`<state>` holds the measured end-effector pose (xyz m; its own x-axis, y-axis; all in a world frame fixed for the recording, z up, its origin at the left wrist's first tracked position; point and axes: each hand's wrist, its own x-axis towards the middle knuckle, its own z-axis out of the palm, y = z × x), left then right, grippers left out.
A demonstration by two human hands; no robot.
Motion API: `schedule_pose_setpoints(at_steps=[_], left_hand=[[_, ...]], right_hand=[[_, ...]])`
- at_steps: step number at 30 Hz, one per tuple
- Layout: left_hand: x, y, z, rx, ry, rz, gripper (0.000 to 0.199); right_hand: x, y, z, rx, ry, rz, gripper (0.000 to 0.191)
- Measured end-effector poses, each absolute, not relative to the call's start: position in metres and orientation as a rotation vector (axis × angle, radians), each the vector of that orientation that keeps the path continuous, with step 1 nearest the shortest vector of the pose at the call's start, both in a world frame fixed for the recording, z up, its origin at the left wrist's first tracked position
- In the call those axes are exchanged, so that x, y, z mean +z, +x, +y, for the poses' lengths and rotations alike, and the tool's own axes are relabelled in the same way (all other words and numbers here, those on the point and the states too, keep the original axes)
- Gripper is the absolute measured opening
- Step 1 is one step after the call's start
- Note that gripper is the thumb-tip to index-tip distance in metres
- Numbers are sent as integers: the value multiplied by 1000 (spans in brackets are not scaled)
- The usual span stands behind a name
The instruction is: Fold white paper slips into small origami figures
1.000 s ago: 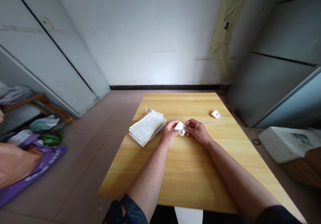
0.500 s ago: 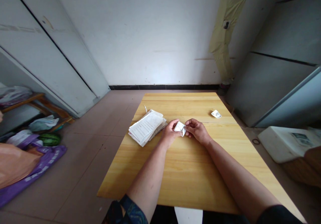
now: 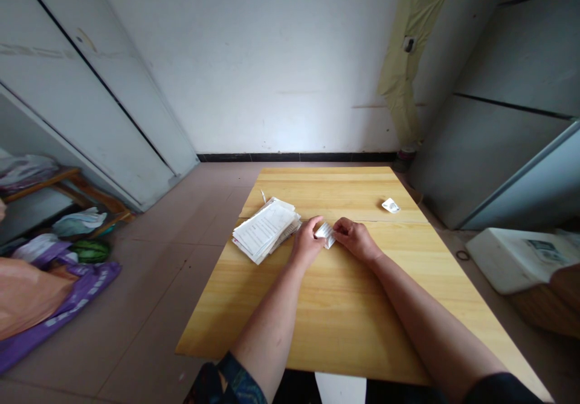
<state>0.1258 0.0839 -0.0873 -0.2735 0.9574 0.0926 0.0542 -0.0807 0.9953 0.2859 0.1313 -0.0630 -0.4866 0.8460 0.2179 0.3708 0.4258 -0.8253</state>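
A small folded piece of printed white paper [image 3: 325, 233] lies between my hands near the middle of the wooden table [image 3: 344, 307]. My left hand [image 3: 309, 241] holds its left side, the thumb along the near edge and the fingers behind. At the paper's right edge, my right hand [image 3: 356, 238] pinches with thumb and curled fingers. Just left of my left hand rests a stack of printed paper sheets [image 3: 265, 226], a little fanned out. Toward the table's far right sits another small folded white paper [image 3: 390, 205].
A white box [image 3: 512, 259] stands on the floor at the right, below a grey cabinet [image 3: 507, 144]. On the left floor are a watermelon [image 3: 90, 250] and a purple bag [image 3: 86, 295]. The white wall [image 3: 281, 72] rises behind the table.
The small paper has turned and tipped between my hands, now showing a lined, printed face. My fingers have shifted slightly around it; the stack and the other folded paper stay put.
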Motion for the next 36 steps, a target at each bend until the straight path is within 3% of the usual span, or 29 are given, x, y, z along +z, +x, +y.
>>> schedule_pose_setpoints(at_steps=[7, 15, 22, 26, 32, 36], left_hand=[[-76, 131, 81, 1383, 1578, 1646, 50], [-68, 132, 74, 996, 1830, 2009, 49], [-64, 132, 74, 872, 1818, 2141, 14], [-68, 125, 75, 846, 1917, 2021, 4], [-67, 119, 71, 859, 2186, 1927, 16], [-56, 123, 62, 677, 2377, 1865, 23]], right_hand=[[-65, 286, 131, 782, -1087, -2187, 7], [-60, 286, 128, 441, -1160, -2396, 12], [-63, 291, 128, 539, -782, -2410, 18], [-67, 291, 129, 502, -705, -2462, 23], [-73, 292, 130, 411, -636, -2472, 24], [-73, 293, 128, 324, -581, -2507, 24]])
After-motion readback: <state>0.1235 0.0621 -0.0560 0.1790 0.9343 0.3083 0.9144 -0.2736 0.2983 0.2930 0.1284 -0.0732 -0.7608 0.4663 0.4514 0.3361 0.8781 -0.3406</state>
